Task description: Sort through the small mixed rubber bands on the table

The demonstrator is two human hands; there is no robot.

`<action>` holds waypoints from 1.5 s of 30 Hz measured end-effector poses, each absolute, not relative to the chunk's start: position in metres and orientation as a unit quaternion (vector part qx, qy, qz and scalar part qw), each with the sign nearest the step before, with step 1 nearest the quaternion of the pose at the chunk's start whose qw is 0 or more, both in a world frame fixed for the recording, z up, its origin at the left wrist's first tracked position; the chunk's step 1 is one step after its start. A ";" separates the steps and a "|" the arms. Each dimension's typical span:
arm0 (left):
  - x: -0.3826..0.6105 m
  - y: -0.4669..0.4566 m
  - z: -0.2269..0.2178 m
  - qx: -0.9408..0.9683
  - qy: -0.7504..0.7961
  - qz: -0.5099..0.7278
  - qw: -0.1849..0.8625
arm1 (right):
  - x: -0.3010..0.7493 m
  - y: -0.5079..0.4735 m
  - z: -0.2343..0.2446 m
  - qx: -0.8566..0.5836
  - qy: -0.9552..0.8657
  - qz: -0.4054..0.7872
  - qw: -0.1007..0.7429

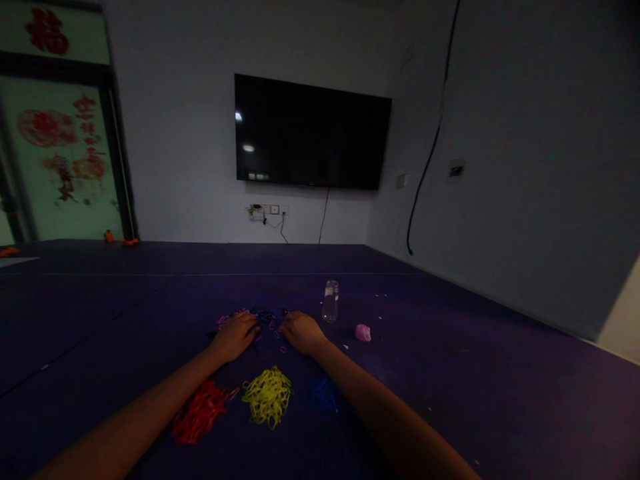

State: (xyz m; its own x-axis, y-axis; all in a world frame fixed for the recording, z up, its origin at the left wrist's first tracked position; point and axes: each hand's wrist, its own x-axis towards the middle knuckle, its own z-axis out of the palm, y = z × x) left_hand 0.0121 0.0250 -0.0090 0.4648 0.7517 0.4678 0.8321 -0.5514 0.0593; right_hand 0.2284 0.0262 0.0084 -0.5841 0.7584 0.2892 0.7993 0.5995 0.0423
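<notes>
My left hand (236, 336) lies low over the purple surface, fingers stretched across a loose pile of pink and purple rubber bands (223, 321). Beside its fingertips are dark blue bands (263, 314). My right hand (302, 332) rests opposite, its fingers curled in; whatever they hold is hidden. Between the hands a few single pink bands (273, 326) are scattered. Closer to me are three heaps of rubber bands: a red heap (201, 410) by my left forearm, a yellow heap (269, 397) in the middle, and a blue heap (324, 395) beside my right forearm.
A clear bottle (330, 303) stands upright beyond my right hand. To its right lies a crumpled pink item (363, 333). Small white scraps (346, 347) dot the purple tabletop (450, 373). A black cable (427, 167) hangs down the right wall.
</notes>
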 end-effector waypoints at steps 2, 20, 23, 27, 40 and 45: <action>0.012 0.025 -0.009 -0.853 -0.462 -0.224 0.091 | 0.228 0.027 0.008 -0.436 -0.887 -0.090 0.122; 0.013 0.025 -0.009 -0.864 -0.437 -0.226 0.107 | 0.228 0.025 0.009 -0.439 -0.885 -0.087 0.125; 0.013 0.024 -0.009 -0.863 -0.436 -0.233 0.101 | 0.228 0.025 0.009 -0.445 -0.883 -0.083 0.126; 0.014 0.023 -0.008 -0.863 -0.432 -0.247 0.094 | 0.228 0.026 0.008 -0.440 -0.884 -0.092 0.131; 0.014 0.023 -0.008 -0.887 -0.363 -0.271 0.093 | 0.227 0.025 0.009 -0.385 -0.896 -0.149 0.162; 0.013 0.027 -0.010 -0.897 -0.344 -0.261 0.090 | 0.225 0.025 0.006 -0.354 -0.902 -0.169 0.181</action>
